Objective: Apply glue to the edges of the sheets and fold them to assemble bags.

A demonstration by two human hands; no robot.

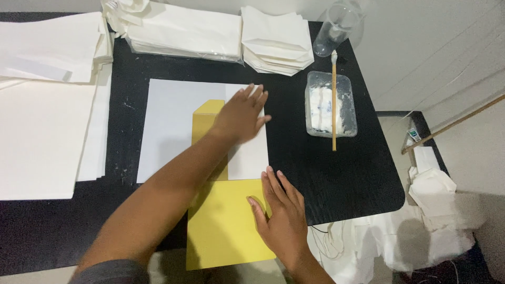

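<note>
Two flat, open hands press paper on the black table (326, 179): the left hand (243, 113) on a white sheet (168, 126) folded over a yellow card template (223, 226), the right hand (281, 215) on its bare yellow lower end, gripping nothing

single head view, close, steeply down onto black table (326, 173)

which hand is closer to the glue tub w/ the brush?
Left. The left hand lies flat on the white sheet, level with the glue tub. The right hand rests lower down on the yellow board.
</note>
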